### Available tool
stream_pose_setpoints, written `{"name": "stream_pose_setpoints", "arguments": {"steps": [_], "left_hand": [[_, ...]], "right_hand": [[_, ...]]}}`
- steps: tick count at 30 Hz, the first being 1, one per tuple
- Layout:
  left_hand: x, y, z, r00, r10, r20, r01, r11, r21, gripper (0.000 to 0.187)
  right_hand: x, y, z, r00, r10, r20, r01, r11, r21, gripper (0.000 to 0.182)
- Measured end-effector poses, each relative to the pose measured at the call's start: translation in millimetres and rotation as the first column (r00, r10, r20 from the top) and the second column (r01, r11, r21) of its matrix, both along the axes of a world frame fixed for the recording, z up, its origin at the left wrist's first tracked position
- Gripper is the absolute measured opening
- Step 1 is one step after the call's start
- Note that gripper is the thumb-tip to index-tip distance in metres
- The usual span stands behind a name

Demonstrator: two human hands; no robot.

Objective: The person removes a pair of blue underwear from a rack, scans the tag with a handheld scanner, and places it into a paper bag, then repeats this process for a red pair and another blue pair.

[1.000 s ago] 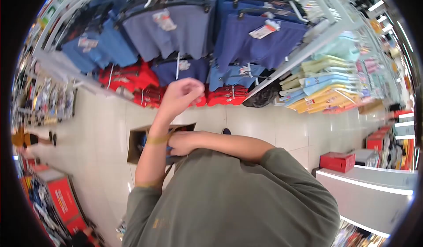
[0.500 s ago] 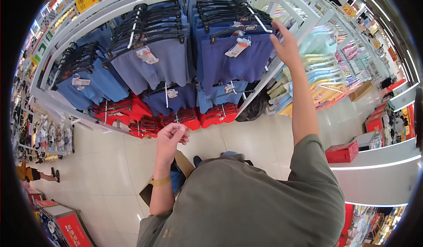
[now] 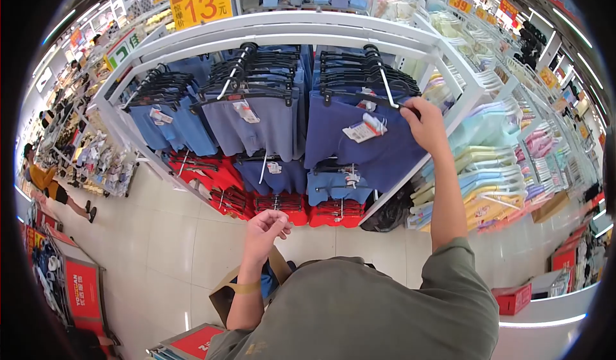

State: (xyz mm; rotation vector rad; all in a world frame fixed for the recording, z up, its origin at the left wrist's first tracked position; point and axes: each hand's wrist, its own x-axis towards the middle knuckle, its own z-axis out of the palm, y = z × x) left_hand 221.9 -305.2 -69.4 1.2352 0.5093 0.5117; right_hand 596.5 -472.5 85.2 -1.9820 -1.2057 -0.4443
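Note:
My right hand point(image 3: 425, 126) pinches the right end of a black clip hanger point(image 3: 359, 99) at the front of the upper right row. Navy shorts point(image 3: 359, 138) hang from it, with a white price tag point(image 3: 363, 130) on their front. The metal prong of the rack point(image 3: 389, 87) ends just left of my fingers. My left hand point(image 3: 264, 235) is held low in front of the rack with its fingers curled together; I cannot tell whether anything is in them. Beside my left forearm is an open brown cardboard bag point(image 3: 223, 299) with something blue inside.
Grey-blue shorts point(image 3: 256, 126) and lighter blue shorts point(image 3: 170, 129) fill the rows to the left. Red garments point(image 3: 215, 177) hang lower. The white rack frame point(image 3: 289, 18) carries a yellow price sign point(image 3: 201, 2). Pastel clothes point(image 3: 478, 180) hang at right. A person point(image 3: 54, 183) stands far left.
My right hand has closed from open fingers onto the hanger's end, and the navy shorts now hang tilted. The view has tipped up; my left hand stays curled.

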Motion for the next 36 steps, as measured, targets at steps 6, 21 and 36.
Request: {"name": "stream_pose_setpoints", "arguments": {"steps": [6, 21, 36], "left_hand": [[29, -37, -3, 0.976, 0.205, 0.073, -0.218, 0.929, 0.300, 0.063], [42, -164, 30, 0.965, 0.250, 0.082, -0.199, 0.898, -0.393, 0.029], [4, -180, 34, 0.967, 0.182, 0.178, -0.081, 0.883, -0.463, 0.032]], "right_hand": [[-60, -64, 16, 0.977, 0.158, -0.145, -0.172, 0.981, -0.088, 0.009], [-107, -62, -46, 0.839, 0.472, -0.269, -0.521, 0.841, -0.148, 0.015], [-142, -33, -62, 0.785, 0.609, 0.115, -0.619, 0.779, 0.102, 0.015]]}}
